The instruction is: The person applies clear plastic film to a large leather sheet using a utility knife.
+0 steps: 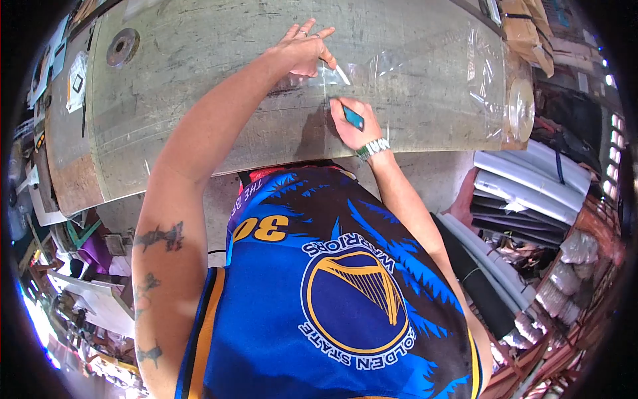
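Observation:
My left hand (307, 53) lies with its fingers spread over the worktable (219, 60), pressing on a clear plastic sheet (385, 63). Beside its thumb is a narrow white strip (342, 74) on the plastic. Closer to my body, my right hand (355, 126) is closed around a teal-handled tool (353, 118). Only the flat end of that handle shows; its working tip is hidden under the fist. The right hand rests low over the table near the front edge, just below the white strip.
A round metal disc (123, 47) lies at the table's far left. At the right end sits a roll of clear plastic (520, 106). Rolled sheets (531, 179) are stacked to the right below the table. Brown paper packages (525, 30) stand at the upper right.

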### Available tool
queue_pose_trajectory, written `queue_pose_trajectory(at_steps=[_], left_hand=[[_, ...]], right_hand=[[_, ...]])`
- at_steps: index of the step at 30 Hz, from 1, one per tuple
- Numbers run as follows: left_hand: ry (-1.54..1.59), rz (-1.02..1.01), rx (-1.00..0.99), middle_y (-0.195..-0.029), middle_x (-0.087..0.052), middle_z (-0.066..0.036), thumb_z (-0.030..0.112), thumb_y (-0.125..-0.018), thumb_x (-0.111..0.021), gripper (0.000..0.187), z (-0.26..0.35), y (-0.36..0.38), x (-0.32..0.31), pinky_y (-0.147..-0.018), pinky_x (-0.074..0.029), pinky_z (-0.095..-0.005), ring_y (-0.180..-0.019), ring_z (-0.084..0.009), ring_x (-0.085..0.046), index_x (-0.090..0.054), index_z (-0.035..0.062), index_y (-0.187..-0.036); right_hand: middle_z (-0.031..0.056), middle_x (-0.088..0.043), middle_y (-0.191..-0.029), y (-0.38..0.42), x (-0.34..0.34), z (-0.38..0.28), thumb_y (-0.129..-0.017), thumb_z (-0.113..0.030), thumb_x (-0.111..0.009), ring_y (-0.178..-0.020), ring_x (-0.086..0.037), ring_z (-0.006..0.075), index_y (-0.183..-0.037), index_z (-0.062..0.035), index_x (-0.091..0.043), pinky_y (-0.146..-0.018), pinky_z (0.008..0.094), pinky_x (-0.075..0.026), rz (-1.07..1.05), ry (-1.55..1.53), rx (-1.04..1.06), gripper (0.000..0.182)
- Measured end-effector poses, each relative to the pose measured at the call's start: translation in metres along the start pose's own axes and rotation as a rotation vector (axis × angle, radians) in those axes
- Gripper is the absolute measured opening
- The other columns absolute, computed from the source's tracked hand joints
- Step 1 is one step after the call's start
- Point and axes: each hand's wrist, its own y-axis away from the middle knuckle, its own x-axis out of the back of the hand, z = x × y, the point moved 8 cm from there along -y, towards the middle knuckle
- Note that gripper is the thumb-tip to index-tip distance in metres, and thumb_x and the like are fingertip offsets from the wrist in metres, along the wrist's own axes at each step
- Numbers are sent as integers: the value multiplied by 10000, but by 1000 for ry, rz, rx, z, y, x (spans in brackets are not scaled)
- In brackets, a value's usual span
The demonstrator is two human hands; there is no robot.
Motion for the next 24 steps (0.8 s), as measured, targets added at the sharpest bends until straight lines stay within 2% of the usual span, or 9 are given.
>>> queue_pose_trajectory(at_steps=[3, 4, 6, 9, 12, 16, 17, 21, 24], left_hand=[[8, -15, -29, -1721, -101, -2, 49, -730, -844, 697, -2, 2, -1, -1280, -96, -574, -1579, -361, -37, -680, 411, -1303], [9, -23, -42, -1722, -95, -9, 38, -724, -844, 719, -3, 3, -3, -1279, -99, -576, -1578, -363, -35, -671, 406, -1317], [-3, 1, -57, -1721, -106, -29, 40, -736, -826, 729, -4, 7, -12, -1275, -116, -581, -1575, -376, -51, -646, 388, -1351], [-43, 42, -103, -1715, -134, -59, 50, -749, -800, 732, 0, 16, -14, -1268, -142, -587, -1568, -396, -83, -620, 362, -1386], [-61, 121, -129, -1691, -214, -102, 81, -765, -780, 752, 7, 29, -12, -1260, -186, -566, -1560, -381, -151, -556, 291, -1452], [13, 286, -23, -1658, -290, -131, 188, -796, -808, 778, 8, 47, -19, -1244, -246, -513, -1545, -351, -221, -480, 211, -1501], [40, 337, 31, -1651, -303, -134, 209, -802, -808, 772, 9, 59, -16, -1241, -253, -507, -1541, -355, -230, -479, 199, -1500], [-18, 426, 234, -1522, -451, -122, 306, -795, -826, 720, 21, 100, -20, -1154, -364, -473, -1430, -338, -388, -543, 165, -1443], [-26, 469, 277, -1316, -563, -105, 323, -781, -835, 623, 25, 109, -26, -1046, -431, -459, -1251, -313, -514, -618, 151, -1338]], right_hand=[[214, -718, -929, 14, 17, 23, -980, -240, -598, -935, -708, 357, -961, -13, -715, -850, 393, -545, -24, -125, -37, 256], [178, -738, -982, 13, 34, 28, -979, -231, -589, -1013, -705, 273, -1061, -40, -732, -929, 339, -527, 76, -226, 86, 253], [212, -718, -926, 5, 69, 61, -976, -216, -574, -940, -713, 329, -1090, -51, -704, -860, 394, -542, 222, -272, 105, 239], [267, -662, -841, -9, 112, 73, -975, -235, -603, -844, -652, 478, -1103, -49, -631, -740, 501, -515, 269, 66, -36, 227], [259, -668, -838, -35, 113, 101, -967, -243, -623, -854, -643, 491, -1160, -56, -611, -753, 524, -511, 296, 211, -62, 268], [228, -658, -1141, -71, 109, 92, -931, -277, -686, -1034, -631, 455, -1227, -87, -607, -844, 522, -523, 388, 149, 282, 361], [207, -611, -1207, -82, 101, 103, -906, -279, -718, -1080, -615, 442, -1230, -109, -619, -877, 520, -524, 314, 168, 157, 379], [178, -602, -1100, -98, 81, 122, -880, -247, -740, -1005, -621, 425, -1214, -124, -633, -855, 524, -512, 255, 109, 230, 372], [169, -630, -1071, -88, 84, 114, -875, -232, -749, -1024, -615, 400, -1193, -48, -652, -878, 484, -503, 350, 192, 422, 380]])
